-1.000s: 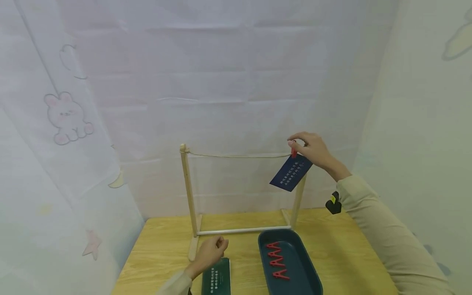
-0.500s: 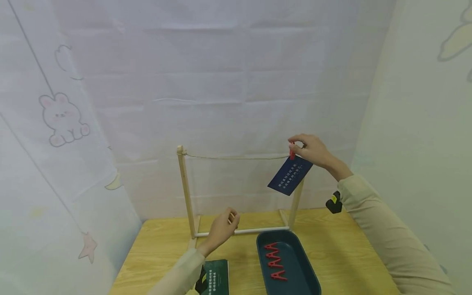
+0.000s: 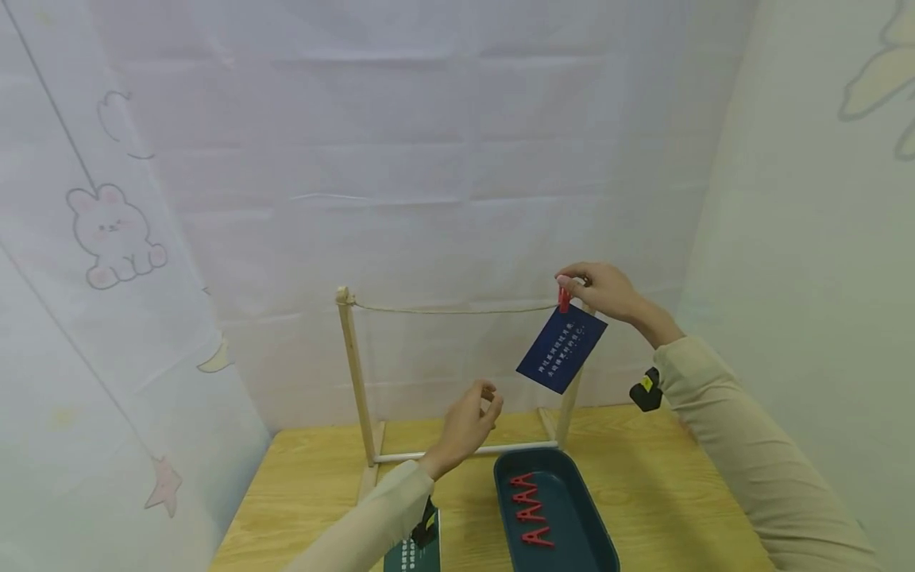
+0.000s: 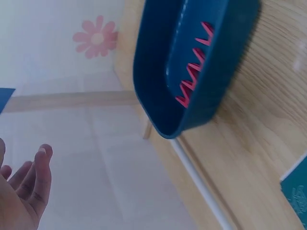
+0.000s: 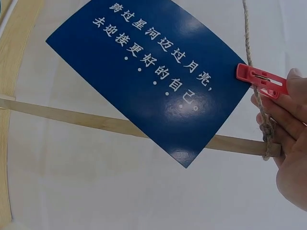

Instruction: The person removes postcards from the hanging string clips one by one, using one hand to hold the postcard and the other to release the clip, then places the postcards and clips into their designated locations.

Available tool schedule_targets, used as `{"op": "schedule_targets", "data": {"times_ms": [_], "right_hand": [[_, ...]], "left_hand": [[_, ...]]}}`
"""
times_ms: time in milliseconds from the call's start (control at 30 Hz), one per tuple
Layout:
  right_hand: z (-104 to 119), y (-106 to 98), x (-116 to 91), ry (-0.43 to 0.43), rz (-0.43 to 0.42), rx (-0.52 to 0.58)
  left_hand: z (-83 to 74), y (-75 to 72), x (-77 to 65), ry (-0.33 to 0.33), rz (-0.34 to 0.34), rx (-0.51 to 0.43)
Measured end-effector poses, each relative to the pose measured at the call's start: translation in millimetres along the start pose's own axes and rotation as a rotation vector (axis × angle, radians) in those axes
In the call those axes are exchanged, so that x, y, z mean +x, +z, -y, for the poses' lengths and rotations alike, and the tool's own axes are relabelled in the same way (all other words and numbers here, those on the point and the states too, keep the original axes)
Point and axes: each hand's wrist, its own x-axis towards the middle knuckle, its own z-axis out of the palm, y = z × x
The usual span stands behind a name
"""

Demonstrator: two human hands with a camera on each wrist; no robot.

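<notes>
My right hand (image 3: 611, 294) pinches a red clothespin (image 3: 564, 298) at the right end of a string (image 3: 457, 311). In the right wrist view the clothespin's jaws overlap both the string and a corner of a dark blue card (image 5: 144, 81) with white writing. The card hangs tilted, its lower corner in front of the wooden post. My left hand (image 3: 466, 421) is raised below and left of the card, fingers loosely bent and holding nothing. The left wrist view shows this hand (image 4: 29, 191) apart from the card's edge (image 4: 5, 98).
The string runs between two wooden posts (image 3: 355, 373) with a white rod (image 3: 493, 450) at the base. A blue tray (image 3: 599, 520) with several red clothespins (image 3: 530, 508) stands front right. A green card (image 3: 430, 556) lies front left, partly behind my left sleeve.
My left hand has risen from beside the green card and moved right toward the blue card. The right hand keeps its pinch on the clothespin, and the blue card hangs slightly steeper.
</notes>
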Motion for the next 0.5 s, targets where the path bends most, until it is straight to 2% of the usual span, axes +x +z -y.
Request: {"op": "schedule_targets", "data": {"times_ms": [200,367,500], "right_hand": [[3.1,1.6,-0.2,0.0,-0.002,0.015],[4.1,3.7,0.4,0.003,-0.013,0.008],[6.2,4.7,1.4,0.0,-0.01,0.011]], "left_hand": [[-25.0,7.3,14.8,-0.021,0.004,-0.007],[-40.6,14.2,23.1,0.007,0.024,-0.034],[-47.0,17.6,26.1,0.03,-0.029,-0.101]]}}
